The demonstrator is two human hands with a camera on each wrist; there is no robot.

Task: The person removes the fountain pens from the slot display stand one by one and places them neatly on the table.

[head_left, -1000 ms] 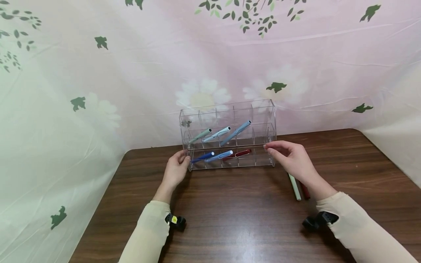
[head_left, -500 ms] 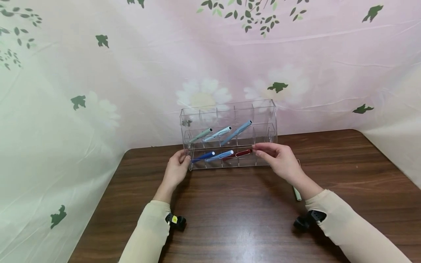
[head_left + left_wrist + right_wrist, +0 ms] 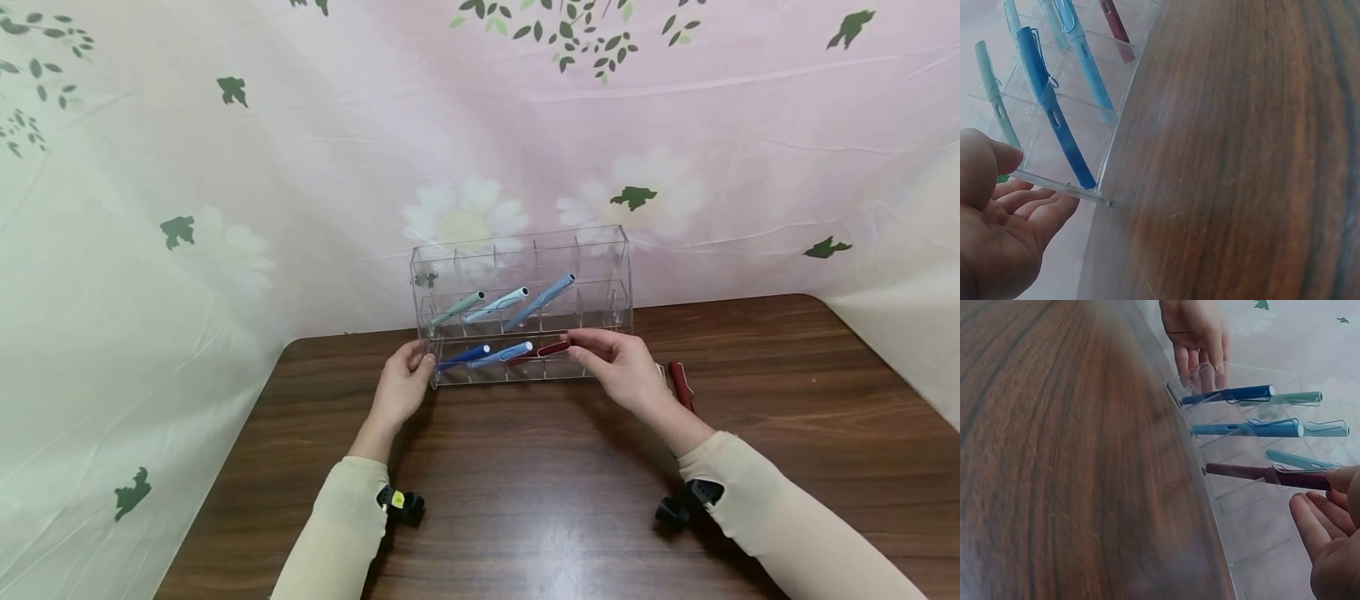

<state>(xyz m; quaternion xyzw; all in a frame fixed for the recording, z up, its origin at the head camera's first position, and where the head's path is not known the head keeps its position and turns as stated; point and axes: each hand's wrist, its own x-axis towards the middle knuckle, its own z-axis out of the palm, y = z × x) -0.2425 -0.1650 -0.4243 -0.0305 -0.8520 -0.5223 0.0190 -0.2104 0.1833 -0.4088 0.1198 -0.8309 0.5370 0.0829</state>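
A clear stepped pen rack [image 3: 600,302] stands at the back of the table. My left hand [image 3: 399,385] grips its left end, thumb on top and fingers beneath the edge in the left wrist view. My right hand [image 3: 621,371] pinches the cap end of a dark red pen [image 3: 1241,472] lying slanted in the front row. To its left in that row lean a light blue pen [image 3: 1090,69] and a dark blue pen [image 3: 1060,128]. The row behind bears a green pen [image 3: 457,308], a pale blue pen [image 3: 495,307] and a blue pen [image 3: 540,302].
Another red pen [image 3: 680,383] lies on the wooden table [image 3: 510,483], right of the rack and partly hidden by my right wrist. A printed cloth [image 3: 337,208] hangs close behind the rack. Each sleeve carries a small black camera [image 3: 405,507].
My right hand has moved left, from the rack's right end to the front-row red pen's cap, which it now pinches. My left hand stays at the left end.
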